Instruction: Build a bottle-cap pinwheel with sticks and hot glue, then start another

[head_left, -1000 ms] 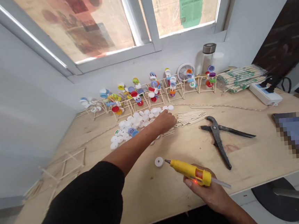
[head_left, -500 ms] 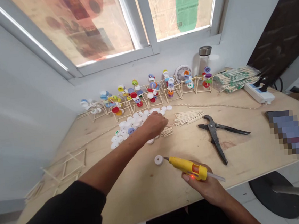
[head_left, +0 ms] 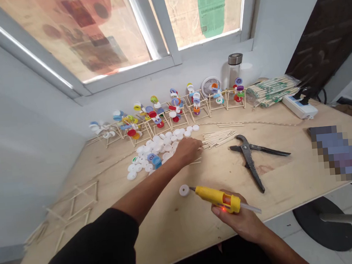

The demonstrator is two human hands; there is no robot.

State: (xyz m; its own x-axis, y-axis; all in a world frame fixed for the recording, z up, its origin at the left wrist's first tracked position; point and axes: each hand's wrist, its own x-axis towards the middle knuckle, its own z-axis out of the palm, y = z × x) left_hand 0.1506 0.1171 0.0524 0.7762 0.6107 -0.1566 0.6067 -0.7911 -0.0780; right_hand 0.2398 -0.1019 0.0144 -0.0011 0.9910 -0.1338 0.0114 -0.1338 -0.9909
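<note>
My right hand (head_left: 241,221) is wrapped round a yellow glue gun (head_left: 217,198), its red light lit and a clear glue stick poking from the back. The gun's nozzle points left, beside a single white bottle cap (head_left: 184,190) with a hole in its middle. My left hand (head_left: 189,150) reaches over short wooden sticks (head_left: 197,161), between the pile of white caps (head_left: 141,159) and a bundle of longer sticks (head_left: 219,137). Its fingers are bent downward, and their tips and anything between them are hidden.
Stick frames with coloured caps (head_left: 176,113) line the wall. Black pliers (head_left: 248,158) lie right of the sticks. Behind them are bagged sticks (head_left: 271,91), a power strip (head_left: 300,105), a fan (head_left: 211,87) and a bottle (head_left: 234,69). Bare stick frames (head_left: 77,202) lie left.
My left hand has moved right, from the edge of the cap pile to the short sticks, uncovering a blue cap. The right hand keeps its hold on the glue gun. The view has shifted slightly.
</note>
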